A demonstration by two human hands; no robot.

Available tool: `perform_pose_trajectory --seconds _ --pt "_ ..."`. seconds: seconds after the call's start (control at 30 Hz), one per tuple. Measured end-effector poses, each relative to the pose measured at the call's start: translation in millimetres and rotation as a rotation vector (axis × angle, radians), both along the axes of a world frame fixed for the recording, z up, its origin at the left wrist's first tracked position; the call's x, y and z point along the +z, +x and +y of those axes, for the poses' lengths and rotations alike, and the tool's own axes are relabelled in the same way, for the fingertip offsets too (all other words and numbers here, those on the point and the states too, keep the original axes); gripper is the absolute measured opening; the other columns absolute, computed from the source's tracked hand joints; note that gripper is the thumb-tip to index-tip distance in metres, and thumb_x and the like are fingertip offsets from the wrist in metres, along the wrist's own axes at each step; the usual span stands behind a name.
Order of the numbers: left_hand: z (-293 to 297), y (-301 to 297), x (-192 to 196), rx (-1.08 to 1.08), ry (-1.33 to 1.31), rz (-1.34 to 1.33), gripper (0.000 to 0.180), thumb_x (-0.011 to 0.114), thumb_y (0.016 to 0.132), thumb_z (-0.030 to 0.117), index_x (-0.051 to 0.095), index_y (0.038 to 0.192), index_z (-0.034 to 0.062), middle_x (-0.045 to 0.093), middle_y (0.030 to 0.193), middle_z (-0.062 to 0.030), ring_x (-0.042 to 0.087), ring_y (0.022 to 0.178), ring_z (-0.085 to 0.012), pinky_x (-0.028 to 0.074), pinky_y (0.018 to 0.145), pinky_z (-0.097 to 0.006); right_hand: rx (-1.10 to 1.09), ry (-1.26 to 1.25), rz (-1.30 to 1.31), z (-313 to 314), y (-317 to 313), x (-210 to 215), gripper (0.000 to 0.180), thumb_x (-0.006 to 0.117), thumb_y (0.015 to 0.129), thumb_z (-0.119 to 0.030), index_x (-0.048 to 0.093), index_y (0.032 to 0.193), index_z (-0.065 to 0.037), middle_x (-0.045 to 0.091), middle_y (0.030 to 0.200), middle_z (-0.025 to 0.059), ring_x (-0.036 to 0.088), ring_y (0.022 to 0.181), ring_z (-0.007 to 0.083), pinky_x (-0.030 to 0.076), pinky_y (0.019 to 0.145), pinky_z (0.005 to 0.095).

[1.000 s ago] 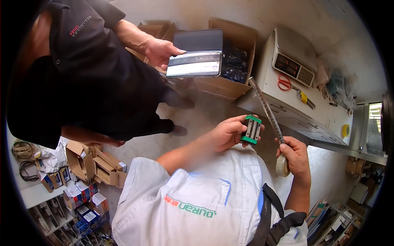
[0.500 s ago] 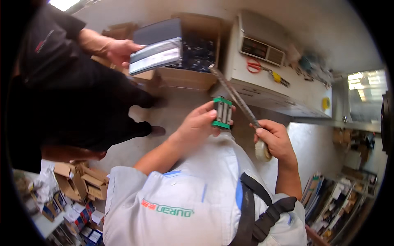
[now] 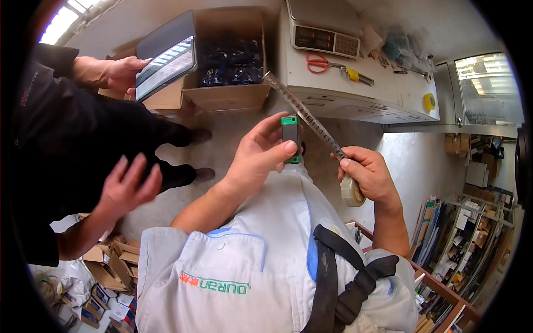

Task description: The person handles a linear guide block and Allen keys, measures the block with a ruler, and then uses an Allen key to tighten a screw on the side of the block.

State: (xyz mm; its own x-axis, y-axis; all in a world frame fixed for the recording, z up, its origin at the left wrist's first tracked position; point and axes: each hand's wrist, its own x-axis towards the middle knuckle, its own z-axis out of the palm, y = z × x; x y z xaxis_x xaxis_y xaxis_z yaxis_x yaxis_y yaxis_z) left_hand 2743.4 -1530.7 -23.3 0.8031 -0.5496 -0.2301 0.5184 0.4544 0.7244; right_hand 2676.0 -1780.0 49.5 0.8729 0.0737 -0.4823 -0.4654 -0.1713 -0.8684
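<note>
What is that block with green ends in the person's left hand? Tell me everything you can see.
The rectangular dark-grey block with green ends looks like metal between plastic-looking green caps marked with small dark spots. It is held up off any surface, its length running roughly away from the wearer. The left hand grips it, thumb across its lower part in the picture, hiding some of it. Its far side is out of sight.

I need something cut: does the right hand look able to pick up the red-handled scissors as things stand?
Probably not without freeing it first: the right hand grips a marked measuring strip. Nothing covers the red scissor handles on the white cabinet, though the distance is hard to judge.
</note>
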Motion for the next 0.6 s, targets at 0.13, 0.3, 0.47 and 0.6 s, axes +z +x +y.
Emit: perform_pose_trajectory --seconds 0.13,0.3,0.47,0.6 --pt "-7 2 -4 0.025 0.164 0.05 0.059 0.067 0.095 0.02 0.042 0.146 0.0043 0.063 0.125 -0.0086 0.064 0.101 -0.0126 0.05 0.069 -0.023 0.018 -0.041 -0.005 -11 0 -1 0.021 0.057 0.096 -0.007 0.068 0.111 0.002 0.064 0.078 0.0003 0.057 0.071 0.0057 0.046 0.065 0.0215" --pt "-7 1 -5 -0.015 0.084 0.198 0.058 0.065 0.096 0.02 0.042 0.148 0.0075 0.063 0.123 -0.0064 0.062 0.096 -0.0094 0.049 0.067 -0.024 0.005 -0.054 0.009 -21 1 6 0.02 0.058 0.096 -0.008 0.068 0.109 0.002 0.064 0.078 -0.0002 0.057 0.07 0.0055 0.046 0.064 0.0214" --pt "-11 -4 -3 -0.025 0.165 0.081 0.059 0.065 0.094 0.016 0.042 0.149 0.0093 0.063 0.12 -0.0044 0.058 0.097 -0.0088 0.049 0.072 -0.023 0.006 -0.056 0.001 -25 2 6 0.019 0.058 0.096 -0.009 0.068 0.108 0.002 0.064 0.078 -0.0008 0.056 0.069 0.0048 0.045 0.062 0.0211" --pt "-21 -10 -13 0.161 0.195 -0.193 0.068 0.07 0.09 0.008 0.038 0.15 0.0058 0.058 0.122 -0.0055 0.056 0.102 -0.0113 0.05 0.084 -0.025 0.023 -0.083 0.022 -28 2 4 0.019 0.058 0.096 -0.009 0.068 0.107 0.001 0.064 0.077 -0.0013 0.054 0.068 0.0039 0.044 0.06 0.0205"
